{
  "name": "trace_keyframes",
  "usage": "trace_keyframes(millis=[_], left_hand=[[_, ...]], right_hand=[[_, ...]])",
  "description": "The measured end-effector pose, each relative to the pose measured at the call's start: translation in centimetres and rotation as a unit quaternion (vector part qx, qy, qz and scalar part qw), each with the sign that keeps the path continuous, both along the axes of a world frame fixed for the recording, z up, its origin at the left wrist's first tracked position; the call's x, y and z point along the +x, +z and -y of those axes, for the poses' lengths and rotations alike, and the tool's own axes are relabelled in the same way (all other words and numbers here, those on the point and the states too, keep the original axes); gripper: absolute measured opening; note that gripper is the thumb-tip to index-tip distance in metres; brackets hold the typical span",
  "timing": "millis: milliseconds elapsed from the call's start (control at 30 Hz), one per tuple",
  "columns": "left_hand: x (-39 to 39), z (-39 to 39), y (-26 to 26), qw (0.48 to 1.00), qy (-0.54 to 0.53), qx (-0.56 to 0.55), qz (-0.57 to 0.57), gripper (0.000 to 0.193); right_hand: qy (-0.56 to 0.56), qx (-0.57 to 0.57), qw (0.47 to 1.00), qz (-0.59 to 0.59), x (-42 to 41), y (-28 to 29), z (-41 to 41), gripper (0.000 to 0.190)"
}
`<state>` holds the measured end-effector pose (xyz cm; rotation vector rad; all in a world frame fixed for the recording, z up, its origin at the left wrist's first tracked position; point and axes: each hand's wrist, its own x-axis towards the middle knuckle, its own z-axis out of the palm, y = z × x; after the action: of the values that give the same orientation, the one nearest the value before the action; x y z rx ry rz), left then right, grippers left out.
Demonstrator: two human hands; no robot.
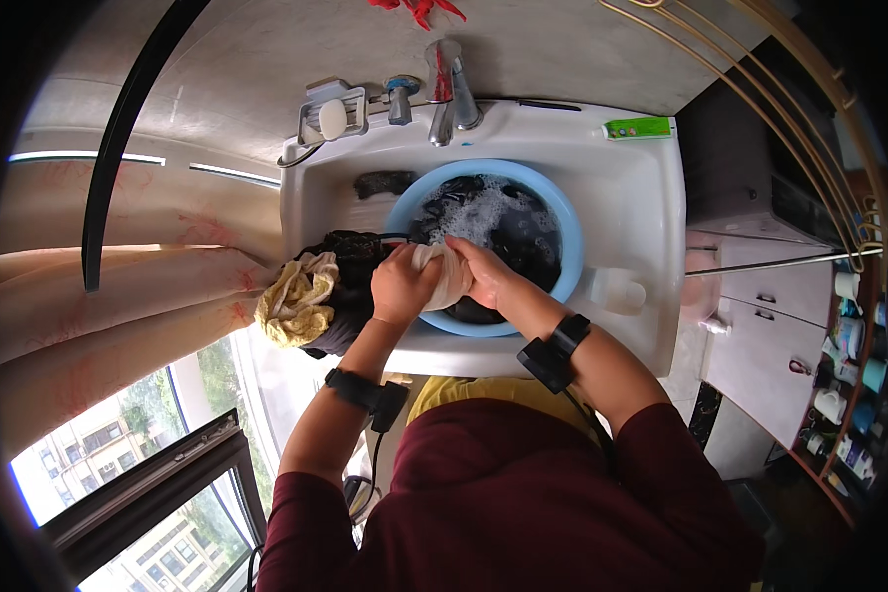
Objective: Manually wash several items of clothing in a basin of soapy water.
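A bunched white cloth (442, 285) is gripped between my left hand (403, 283) and my right hand (482, 272), over the near edge of a light blue plastic basin (573, 248). Dark fabric (522, 255) lies in the basin in dark water topped with white suds (473, 211). The basin stands in a white ceramic sink (625, 192). At my left, dark clothes (351, 281) and a yellow and white cloth (296, 300) are heaped on the sink's edge. A black brush or dark pad (383, 184) lies left of the basin.
A metal faucet (442, 122) rises behind the basin. Soap (333, 119) rests in a dish (355, 111) at the back left. A green tube (638, 128) lies at the back right corner. A translucent bottle (618, 291) lies right of the basin. A curtain (126, 296) hangs at left.
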<state>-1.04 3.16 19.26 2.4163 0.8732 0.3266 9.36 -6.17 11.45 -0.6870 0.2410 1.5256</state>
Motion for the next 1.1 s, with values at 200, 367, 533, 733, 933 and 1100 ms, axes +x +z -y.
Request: trace_keyframes(millis=[200, 367, 533, 733, 933, 1100], left_hand=[[-6.0, -4.9, 4.6, 0.961, 0.233, -0.104, 0.108, 0.036], [-10.9, -7.6, 9.7, 0.934, 0.316, -0.057, 0.155, 0.04], [-18.7, -10.3, 5.8, 0.927, 0.326, 0.149, -0.112, 0.071], [-15.9, -8.6, 4.9, 0.914, 0.359, 0.179, -0.058, 0.054], [-19.5, -8.5, 7.8, 0.897, 0.412, 0.111, 0.12, 0.031], [-19.0, -9.6, 10.0, 0.94, 0.268, 0.21, 0.005, 0.034]], right_hand=[[0.157, 0.155, 0.974, 0.058, 0.7, 5.5, -1.1, 0.034], [0.23, 0.212, 0.944, 0.103, -1.2, 6.0, -2.5, 0.034], [0.258, 0.151, 0.947, 0.118, -2.7, 3.7, -3.7, 0.035], [0.241, 0.035, 0.952, 0.184, -1.8, -0.1, -2.6, 0.033], [0.223, -0.05, 0.951, 0.209, 0.9, -2.4, -0.8, 0.028], [0.19, -0.125, 0.946, 0.233, 1.9, -3.9, -1.2, 0.023]])
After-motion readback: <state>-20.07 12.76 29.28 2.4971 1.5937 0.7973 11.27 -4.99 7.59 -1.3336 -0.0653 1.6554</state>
